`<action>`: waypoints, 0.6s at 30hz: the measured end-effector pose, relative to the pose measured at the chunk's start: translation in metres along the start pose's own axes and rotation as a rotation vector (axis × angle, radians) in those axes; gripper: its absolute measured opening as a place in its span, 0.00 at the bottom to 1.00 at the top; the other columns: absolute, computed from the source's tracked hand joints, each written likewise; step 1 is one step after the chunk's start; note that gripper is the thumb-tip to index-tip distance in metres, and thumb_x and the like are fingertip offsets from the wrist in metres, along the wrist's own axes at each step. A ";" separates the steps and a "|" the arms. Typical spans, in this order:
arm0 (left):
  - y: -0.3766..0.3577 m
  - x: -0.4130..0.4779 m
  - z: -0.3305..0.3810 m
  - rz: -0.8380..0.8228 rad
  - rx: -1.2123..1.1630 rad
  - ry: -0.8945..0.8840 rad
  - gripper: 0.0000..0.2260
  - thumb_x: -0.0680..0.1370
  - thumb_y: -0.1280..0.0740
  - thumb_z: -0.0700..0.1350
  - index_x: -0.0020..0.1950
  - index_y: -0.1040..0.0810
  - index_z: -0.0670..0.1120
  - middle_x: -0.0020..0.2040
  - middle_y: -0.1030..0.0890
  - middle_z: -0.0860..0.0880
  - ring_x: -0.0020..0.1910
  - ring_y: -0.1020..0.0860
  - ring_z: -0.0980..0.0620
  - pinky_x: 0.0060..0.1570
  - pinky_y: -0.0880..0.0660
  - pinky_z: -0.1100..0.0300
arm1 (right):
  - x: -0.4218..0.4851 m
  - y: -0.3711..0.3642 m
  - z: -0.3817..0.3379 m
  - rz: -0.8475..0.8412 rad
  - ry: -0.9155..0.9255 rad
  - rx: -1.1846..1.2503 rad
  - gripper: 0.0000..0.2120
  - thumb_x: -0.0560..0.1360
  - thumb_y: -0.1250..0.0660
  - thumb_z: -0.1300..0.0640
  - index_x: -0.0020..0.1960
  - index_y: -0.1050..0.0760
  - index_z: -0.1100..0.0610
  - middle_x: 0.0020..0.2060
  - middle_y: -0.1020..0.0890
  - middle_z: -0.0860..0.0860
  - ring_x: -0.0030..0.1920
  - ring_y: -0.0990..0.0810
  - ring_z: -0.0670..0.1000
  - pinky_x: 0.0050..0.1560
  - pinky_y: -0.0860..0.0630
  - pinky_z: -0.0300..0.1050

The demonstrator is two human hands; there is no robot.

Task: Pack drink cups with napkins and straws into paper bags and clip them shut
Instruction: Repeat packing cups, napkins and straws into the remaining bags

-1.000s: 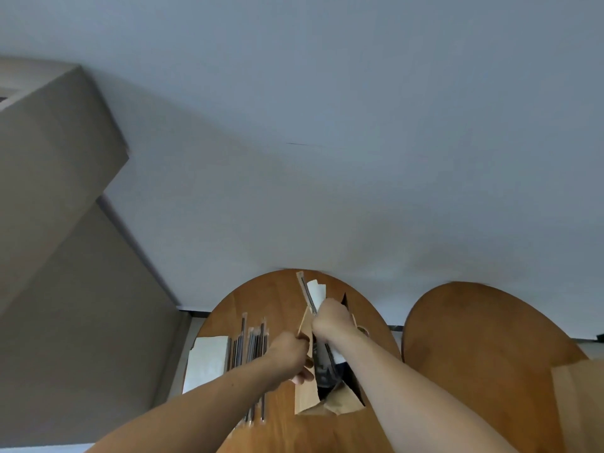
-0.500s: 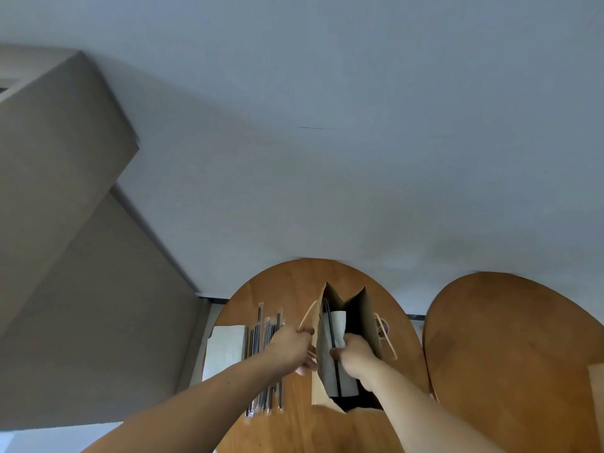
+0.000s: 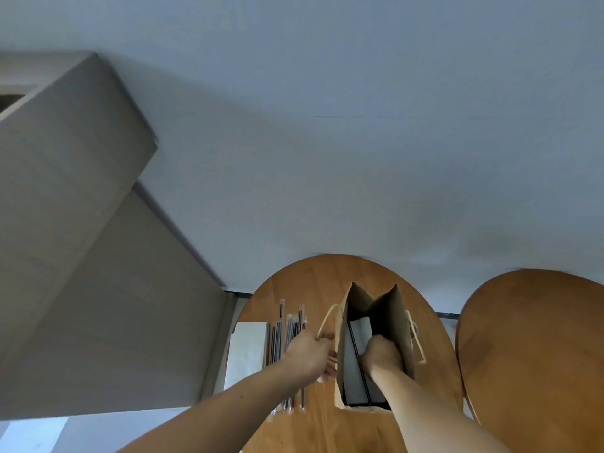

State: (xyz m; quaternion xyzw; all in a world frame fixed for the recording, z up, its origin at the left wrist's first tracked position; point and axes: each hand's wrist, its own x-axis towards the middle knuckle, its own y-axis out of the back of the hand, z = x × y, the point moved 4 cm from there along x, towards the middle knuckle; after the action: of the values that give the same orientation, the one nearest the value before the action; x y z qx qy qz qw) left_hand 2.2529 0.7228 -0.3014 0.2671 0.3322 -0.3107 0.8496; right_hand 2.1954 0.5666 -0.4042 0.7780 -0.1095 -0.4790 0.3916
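Napkin (image 3: 361, 326) and straw (image 3: 354, 341) going in: left hand (image 3: 307, 354) fingers grip the paper bag (image 3: 402, 322) handle (image 3: 327, 317). Right hand (image 3: 380, 353) is inside the bag, fingers' state can't be told. Next: pull hand clear, fold top, clip.

A brown paper bag (image 3: 361, 300) stood upright and open on the round wooden table (image 3: 310, 282), its side gussets creased inward. Its near twisted-paper handle (image 3: 327, 317) looped up on the left; the other handle (image 3: 416, 341) hung over the right wall. Inside, a white folded napkin (image 3: 359, 331) lay against the left wall with a black wrapped straw (image 3: 365, 387) slanting across it. Left of the bag lay a row of black wrapped straws (image 3: 281, 331), and beyond them a flat white napkin stack (image 3: 246, 348).
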 end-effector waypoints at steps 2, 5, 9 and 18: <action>-0.001 0.003 -0.001 0.000 -0.003 -0.006 0.12 0.84 0.43 0.42 0.66 0.27 0.47 0.51 0.20 0.46 0.44 0.15 0.46 0.40 0.18 0.60 | -0.002 0.000 -0.001 0.023 0.024 -0.031 0.06 0.81 0.40 0.59 0.55 0.26 0.57 0.51 0.19 0.53 0.55 0.19 0.54 0.50 0.24 0.42; -0.002 0.004 0.000 -0.001 -0.008 0.004 0.11 0.84 0.43 0.42 0.65 0.27 0.46 0.51 0.20 0.46 0.42 0.15 0.47 0.39 0.18 0.60 | -0.007 0.004 -0.006 0.046 0.081 -0.087 0.12 0.81 0.43 0.61 0.63 0.27 0.62 0.59 0.21 0.58 0.59 0.22 0.57 0.49 0.29 0.42; -0.002 0.003 0.006 -0.011 0.014 -0.019 0.11 0.84 0.44 0.41 0.64 0.27 0.46 0.50 0.20 0.45 0.41 0.16 0.47 0.40 0.17 0.57 | -0.022 0.025 -0.020 0.122 0.157 -0.242 0.13 0.81 0.42 0.62 0.64 0.31 0.61 0.60 0.23 0.58 0.60 0.21 0.57 0.54 0.25 0.44; -0.008 -0.001 0.024 -0.037 0.152 -0.143 0.06 0.82 0.42 0.43 0.48 0.27 0.49 0.53 0.19 0.39 0.50 0.18 0.43 0.48 0.18 0.46 | -0.078 0.122 -0.062 0.407 0.558 -0.389 0.12 0.78 0.35 0.54 0.58 0.25 0.59 0.54 0.23 0.56 0.56 0.25 0.58 0.48 0.28 0.50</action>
State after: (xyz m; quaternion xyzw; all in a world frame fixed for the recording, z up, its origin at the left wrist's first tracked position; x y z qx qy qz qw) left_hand 2.2560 0.7023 -0.2872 0.3018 0.2509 -0.3690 0.8425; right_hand 2.2313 0.5583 -0.2509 0.7518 -0.0581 -0.1738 0.6334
